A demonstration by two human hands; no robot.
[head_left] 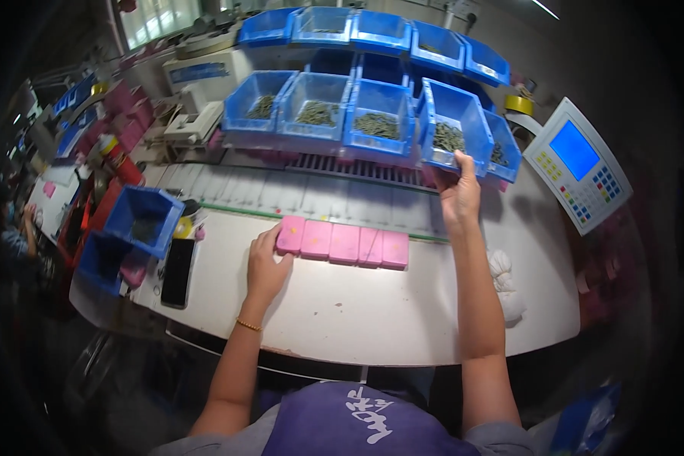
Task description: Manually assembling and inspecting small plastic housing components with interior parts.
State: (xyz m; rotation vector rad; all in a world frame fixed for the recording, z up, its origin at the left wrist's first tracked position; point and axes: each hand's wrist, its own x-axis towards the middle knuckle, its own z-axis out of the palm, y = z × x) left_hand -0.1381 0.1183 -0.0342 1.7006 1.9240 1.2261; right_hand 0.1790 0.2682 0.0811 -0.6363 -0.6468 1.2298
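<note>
Several pink blocks (pixel 344 242) stand side by side in a row on the white worktop. My left hand (pixel 267 267) grips the left end of the row, its fingers and thumb around the leftmost pink block (pixel 290 234). At the right, my right hand (pixel 461 199) holds a blue parts bin (pixel 475 135) by its front lip, thumb on top and the other fingers underneath. This bin juts out in front of its neighbours and leans toward me. Small greenish-grey pieces (pixel 448 137) lie inside it.
More blue bins (pixel 315 102) with similar pieces fill two rack rows. Below runs a lined, slatted strip (pixel 296 190). A keypad with a blue screen (pixel 581 163) stands right, white gloves (pixel 507 285) nearer. At left are a black phone (pixel 178 272) and blue bins (pixel 144 216).
</note>
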